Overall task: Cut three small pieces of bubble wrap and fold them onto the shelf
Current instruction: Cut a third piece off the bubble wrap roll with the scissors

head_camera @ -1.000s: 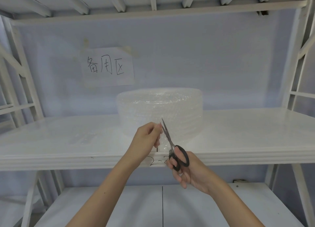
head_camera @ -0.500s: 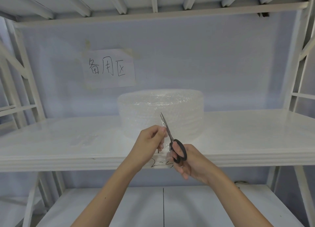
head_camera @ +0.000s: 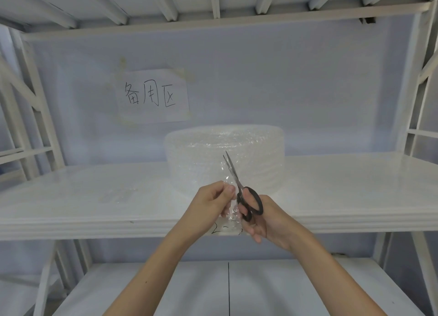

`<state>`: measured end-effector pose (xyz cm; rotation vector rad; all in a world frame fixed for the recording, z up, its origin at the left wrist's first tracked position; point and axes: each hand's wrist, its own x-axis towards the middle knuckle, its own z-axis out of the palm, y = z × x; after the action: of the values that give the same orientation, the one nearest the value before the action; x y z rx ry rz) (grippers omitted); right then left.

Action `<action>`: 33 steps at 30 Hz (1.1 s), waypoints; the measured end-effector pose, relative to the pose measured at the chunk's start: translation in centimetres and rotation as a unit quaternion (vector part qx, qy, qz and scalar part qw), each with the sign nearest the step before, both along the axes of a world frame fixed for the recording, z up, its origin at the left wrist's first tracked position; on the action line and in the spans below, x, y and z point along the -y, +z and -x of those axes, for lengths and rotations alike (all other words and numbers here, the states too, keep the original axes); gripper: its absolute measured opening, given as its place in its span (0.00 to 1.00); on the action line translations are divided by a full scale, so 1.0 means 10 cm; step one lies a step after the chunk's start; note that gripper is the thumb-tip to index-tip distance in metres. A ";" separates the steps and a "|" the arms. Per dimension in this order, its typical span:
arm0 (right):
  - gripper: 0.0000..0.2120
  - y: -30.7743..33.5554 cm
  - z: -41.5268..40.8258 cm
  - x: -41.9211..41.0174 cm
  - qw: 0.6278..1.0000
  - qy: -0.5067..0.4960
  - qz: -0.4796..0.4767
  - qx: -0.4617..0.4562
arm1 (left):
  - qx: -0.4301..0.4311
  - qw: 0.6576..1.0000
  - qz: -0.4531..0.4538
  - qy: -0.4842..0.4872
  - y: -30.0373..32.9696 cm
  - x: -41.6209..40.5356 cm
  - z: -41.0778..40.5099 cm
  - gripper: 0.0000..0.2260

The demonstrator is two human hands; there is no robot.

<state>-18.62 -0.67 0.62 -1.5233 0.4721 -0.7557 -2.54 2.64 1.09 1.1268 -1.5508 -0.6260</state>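
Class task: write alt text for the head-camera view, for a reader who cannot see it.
A person's right hand works black-handled scissors through a strip of bubble wrap that the left hand pinches, in front of a white shelf. A bubble wrap roll stands on the shelf behind, below a handwritten paper sign on the wall.

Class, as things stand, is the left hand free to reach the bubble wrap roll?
Probably not: the left hand pinches a bubble wrap strip beside the scissors; the roll sits close behind, unobstructed.
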 end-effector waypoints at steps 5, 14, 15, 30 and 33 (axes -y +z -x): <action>0.24 0.06 -0.02 0.05 0.999 -0.025 0.026 -0.013 | -0.006 1.000 -0.005 -0.003 -0.02 -0.02 0.00 0.14; 0.25 0.17 -0.05 0.07 0.999 -0.036 0.037 -0.018 | -0.018 1.000 -0.015 -0.004 -0.04 -0.06 0.00 0.14; 0.25 0.19 -0.05 0.07 0.998 -0.047 0.043 -0.026 | -0.024 1.000 -0.017 0.001 -0.04 -0.06 -0.02 0.14; 0.11 0.50 0.18 0.13 0.958 -0.270 0.097 0.031 | -0.074 0.995 -0.010 0.068 0.03 -0.07 -0.40 0.11; 0.14 0.40 0.43 0.35 0.933 -0.347 0.089 -0.042 | -0.085 0.994 -0.012 0.068 0.02 -0.08 -0.44 0.12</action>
<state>-22.87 -4.21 4.57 -1.5629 1.0612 -1.3081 1.88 3.44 1.34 1.1559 -1.3130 -0.6320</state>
